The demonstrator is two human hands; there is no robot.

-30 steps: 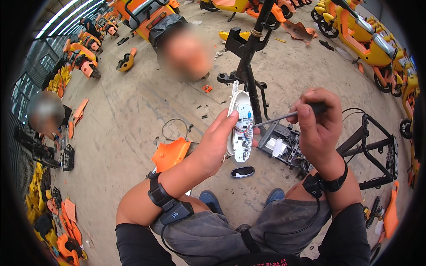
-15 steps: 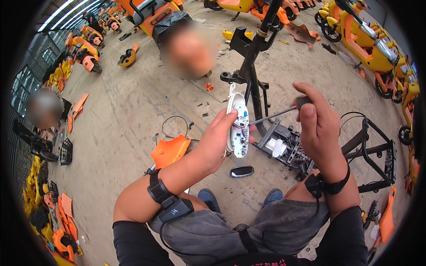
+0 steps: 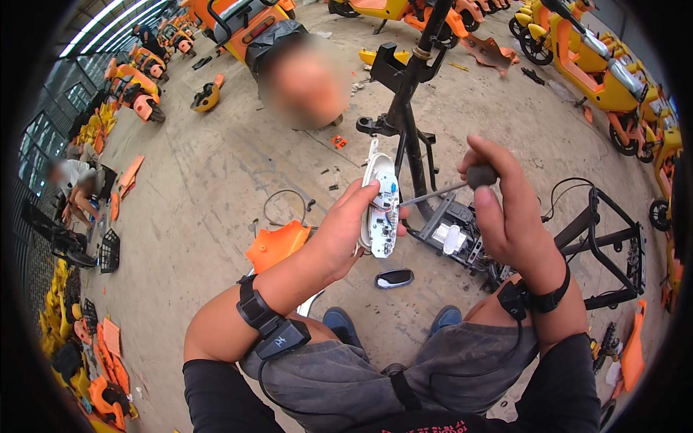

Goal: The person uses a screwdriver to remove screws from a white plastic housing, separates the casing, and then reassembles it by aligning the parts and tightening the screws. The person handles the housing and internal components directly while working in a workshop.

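Observation:
My left hand (image 3: 345,227) grips a white oval plastic housing (image 3: 370,173), tilted upright in front of me, its thumb over the front edge. A white circuit board (image 3: 383,234) with small components and thin wires shows on the open face of the housing. In my right hand (image 3: 514,216) is a screwdriver (image 3: 439,191) with a dark, round-ended handle. Its metal shaft points left, and the tip meets the board's right edge in view; whether it touches or lies behind the edge I cannot tell.
A black scooter frame (image 3: 410,130) stands just beyond my hands. Below my right hand lies a grey metal unit (image 3: 451,224) with wiring. On the floor are an orange panel (image 3: 276,245) and a dark oval part (image 3: 394,278). Scooters (image 3: 592,65) line the right; people sit ahead and left.
The housing and board have shifted slightly left with my left hand. My right hand has tilted the screwdriver, so its handle end now shows more. The person at left has shifted posture.

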